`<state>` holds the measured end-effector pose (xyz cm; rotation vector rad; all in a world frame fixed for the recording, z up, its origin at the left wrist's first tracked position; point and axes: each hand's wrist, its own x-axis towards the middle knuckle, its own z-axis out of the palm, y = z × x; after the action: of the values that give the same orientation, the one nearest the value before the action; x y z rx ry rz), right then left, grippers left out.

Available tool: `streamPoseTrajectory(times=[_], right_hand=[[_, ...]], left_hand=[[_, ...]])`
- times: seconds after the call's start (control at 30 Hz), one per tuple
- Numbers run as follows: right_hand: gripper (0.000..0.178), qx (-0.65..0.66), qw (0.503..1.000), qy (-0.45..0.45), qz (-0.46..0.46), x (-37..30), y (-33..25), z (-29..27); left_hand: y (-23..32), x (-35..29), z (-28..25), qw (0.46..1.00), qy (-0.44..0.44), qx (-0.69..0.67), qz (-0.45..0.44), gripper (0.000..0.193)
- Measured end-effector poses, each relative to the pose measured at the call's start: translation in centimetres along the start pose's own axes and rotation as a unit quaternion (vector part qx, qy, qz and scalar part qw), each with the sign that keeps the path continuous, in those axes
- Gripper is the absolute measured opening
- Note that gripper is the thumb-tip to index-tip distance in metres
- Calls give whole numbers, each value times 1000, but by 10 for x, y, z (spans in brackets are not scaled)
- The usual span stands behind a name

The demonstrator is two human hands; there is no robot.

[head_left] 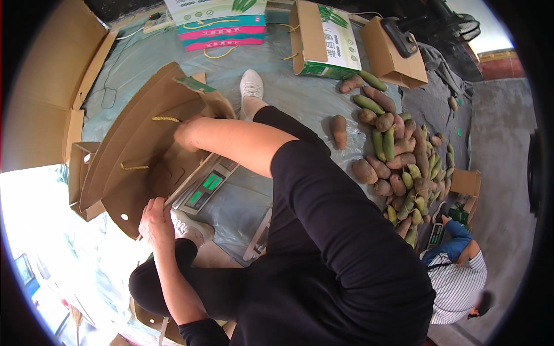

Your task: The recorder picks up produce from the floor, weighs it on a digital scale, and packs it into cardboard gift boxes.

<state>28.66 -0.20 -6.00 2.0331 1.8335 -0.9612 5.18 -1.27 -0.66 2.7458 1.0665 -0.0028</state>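
Cardboard box (pixel 135 141) stands open, left hand (pixel 156 224) on rim, right hand (pixel 188 133) inside.

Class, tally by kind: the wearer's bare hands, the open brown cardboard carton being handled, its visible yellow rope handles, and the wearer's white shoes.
Bare hands (left hand, right hand): 2
Brown cardboard carton: 1
Yellow rope handles: 2
White shoes: 2
Total: 7

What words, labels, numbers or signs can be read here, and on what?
I won't copy wording; print stands here:
White-and-green box: dark characters on white.
Teal-and-pink packaging: pale characters on pink bands.
Scale: green-lit displays, digits too small to read.
Large open carton: no readable text inside.
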Motion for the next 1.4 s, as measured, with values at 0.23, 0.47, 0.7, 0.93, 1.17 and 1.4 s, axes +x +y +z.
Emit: streamPoseTrajectory(times=[0.23,0.47,0.7,0.93,1.17,1.4], right_hand=[[22,317,872,262,-267,-117,42,-44],[23,445,742,478,150,-195,226,64],[44,377,650,369,547,-231,330,323],[89,465,582,277,607,-226,315,380],[89,489,546,321,600,-198,308,392],[63,493,519,382,584,-171,313,433]], left_hand=[[-6,0,8,1000,1,-12,4,9],[-9,1,7,998,24,-52,19,6],[-4,5,15,996,18,-85,15,6],[-3,3,12,997,17,-68,6,6],[3,5,9,998,24,-48,-19,6],[8,9,4,998,10,-51,-21,7]])
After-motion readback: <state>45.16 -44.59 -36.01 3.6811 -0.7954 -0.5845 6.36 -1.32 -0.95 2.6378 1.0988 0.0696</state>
